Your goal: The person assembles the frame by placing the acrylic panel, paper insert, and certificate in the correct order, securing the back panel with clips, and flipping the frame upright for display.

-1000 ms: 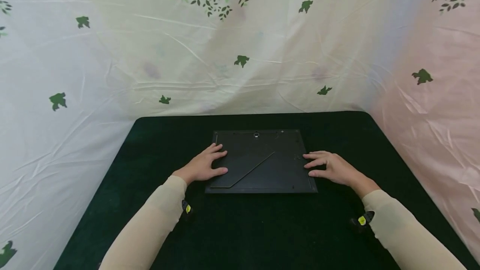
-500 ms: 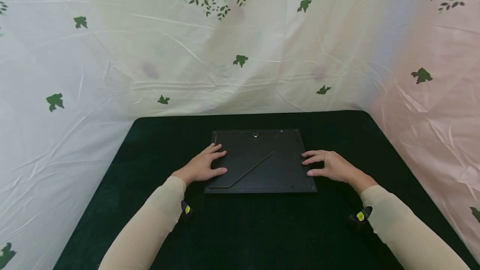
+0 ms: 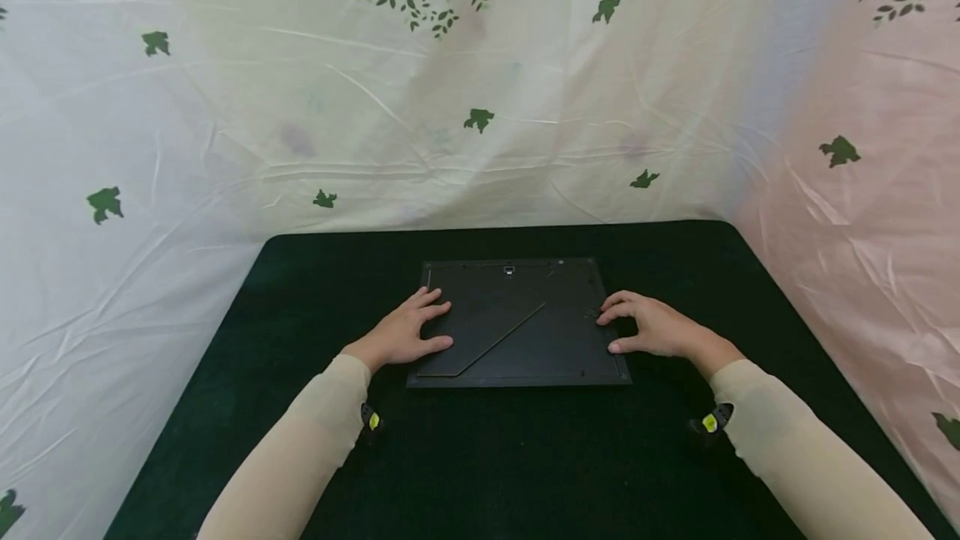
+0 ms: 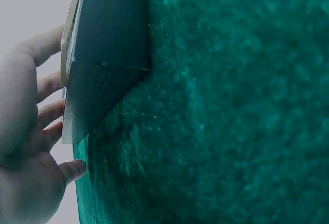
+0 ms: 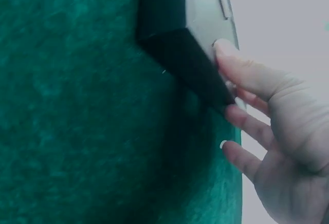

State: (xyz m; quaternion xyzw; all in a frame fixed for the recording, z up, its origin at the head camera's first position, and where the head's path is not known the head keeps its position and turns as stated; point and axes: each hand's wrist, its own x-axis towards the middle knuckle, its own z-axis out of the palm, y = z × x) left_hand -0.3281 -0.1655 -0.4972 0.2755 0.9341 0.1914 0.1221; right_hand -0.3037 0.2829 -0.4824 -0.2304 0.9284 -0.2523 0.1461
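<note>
Black rectangular frame (image 3: 525, 344): on dark-green cloth tabletop (image 3: 517, 465)
Bare left hand (image 3: 400, 334): spread — at frame's left edge
Bare right hand (image 3: 660, 330): loosely spread — at frame's right edge

Frame (image 3: 558, 340): rectangular, black to dark grey, matte, backing side up. Lies flat on the table (image 3: 487, 461), in the far part, about central left to right; long sides run side to side, roughly parallel to the table's far edge. Narrow border visible round the back panel. Thin pale line (image 3: 498, 342) on the panel: starts near the near-left corner, runs short along the near side, then bends and slants toward the far right, ending past mid-panel. Small metal fitting (image 3: 510, 271) by the middle of the far side. Side walls deep and plain in both wrist views, corners square.
</note>
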